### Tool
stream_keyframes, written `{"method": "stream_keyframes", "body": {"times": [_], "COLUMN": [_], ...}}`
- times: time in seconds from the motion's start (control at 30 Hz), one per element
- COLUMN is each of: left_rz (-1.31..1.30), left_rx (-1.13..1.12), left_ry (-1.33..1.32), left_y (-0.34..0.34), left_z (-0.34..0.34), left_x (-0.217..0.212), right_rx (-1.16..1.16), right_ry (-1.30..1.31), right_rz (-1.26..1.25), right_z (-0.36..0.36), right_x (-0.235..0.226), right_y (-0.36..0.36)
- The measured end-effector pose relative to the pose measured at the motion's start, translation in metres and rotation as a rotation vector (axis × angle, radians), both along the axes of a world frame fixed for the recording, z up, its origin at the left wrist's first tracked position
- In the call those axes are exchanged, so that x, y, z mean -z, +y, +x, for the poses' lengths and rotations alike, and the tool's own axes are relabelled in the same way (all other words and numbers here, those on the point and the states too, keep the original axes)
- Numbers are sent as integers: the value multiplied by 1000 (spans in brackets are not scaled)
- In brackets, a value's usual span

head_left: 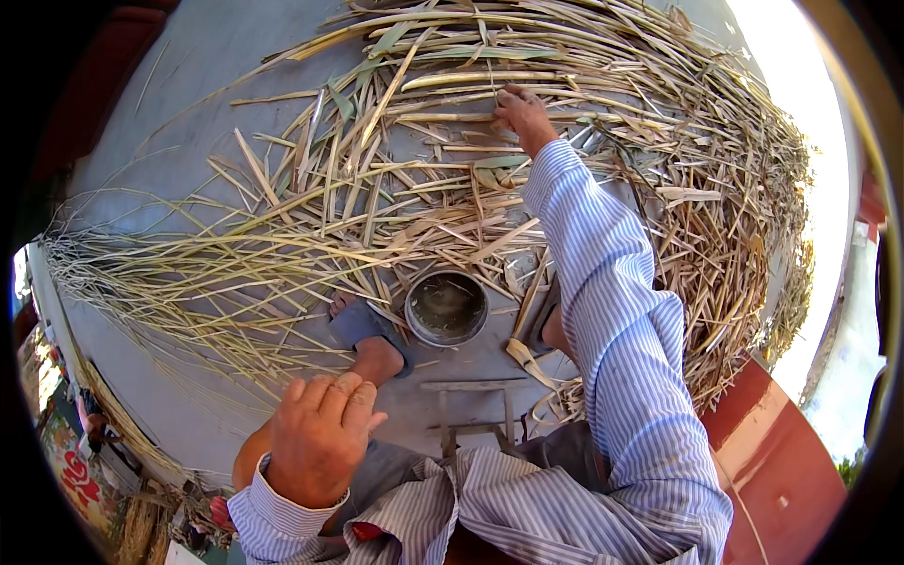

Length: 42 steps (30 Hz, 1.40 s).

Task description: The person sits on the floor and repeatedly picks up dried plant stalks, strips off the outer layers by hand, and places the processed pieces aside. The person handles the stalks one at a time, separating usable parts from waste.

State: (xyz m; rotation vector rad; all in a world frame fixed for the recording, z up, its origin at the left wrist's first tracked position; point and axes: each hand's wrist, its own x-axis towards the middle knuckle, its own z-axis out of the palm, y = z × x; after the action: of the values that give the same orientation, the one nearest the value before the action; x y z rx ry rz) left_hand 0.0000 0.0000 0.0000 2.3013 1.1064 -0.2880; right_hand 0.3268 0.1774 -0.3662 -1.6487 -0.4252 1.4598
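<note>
1) Look for the dry stalks (pixel 480 79) in a loose, crisscrossing spread over the grey floor (pixel 221 71), beyond the round container and thickening toward the far side and the right
2) See the right hand (pixel 524 115) in among the far stalks, at the end of an outstretched arm, with fingers bent downward; cannot tell whether gripping a stalk or only touching
3) Pinch one stalk at a time, probably the safer way, and draw along its length rather than across the pile, so as not to drag neighbours or snap brittle pieces
4) Note the left hand (pixel 325 435) low and close to the body, well apart from the right, with loosely curled fingers and nothing visible in them; cannot tell whether fully closed; best used to steady the near ends
5) Treat the thin stems (pixel 202 259) at the left gently, likely to tangle where crossed, toward their wispy tips
6) Mind the round container (pixel 448 342) of murky-looking liquid, between the slippered feet (pixel 379 360), when pulling anything nearer
7) Reach past the broken, leafy litter (pixel 702 254) at the right without pressing down
</note>
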Motion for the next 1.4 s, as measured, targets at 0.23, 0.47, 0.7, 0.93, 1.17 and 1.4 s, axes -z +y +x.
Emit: {"method": "stream_keyframes", "body": {"times": [0.23, 0.47, 0.7, 0.93, 1.17, 1.4], "left_rz": [26, 279, 938, 934, 892, 992], "left_rx": [34, 4, 7, 55, 94, 150], "left_ry": [27, -18, -231, -231, -357, -381], "left_y": [6, -4, 31, 33, 34, 24], "left_z": [2, -6, 25, 47, 63, 95], "left_x": [5, 3, -26, -36, -76, -81], "right_rx": [557, 599, 344, 7, 218, 237], "right_ry": [214, 567, 460, 581, 652, 458], "right_rz": [219, 363, 416, 412, 284, 289], "right_z": [-5, -19, -61, -120, -2, 5], "right_x": [-3, -109, -252, -341, -361, -358], "right_y": [-6, -65, -132, -174, -186, -197]}}
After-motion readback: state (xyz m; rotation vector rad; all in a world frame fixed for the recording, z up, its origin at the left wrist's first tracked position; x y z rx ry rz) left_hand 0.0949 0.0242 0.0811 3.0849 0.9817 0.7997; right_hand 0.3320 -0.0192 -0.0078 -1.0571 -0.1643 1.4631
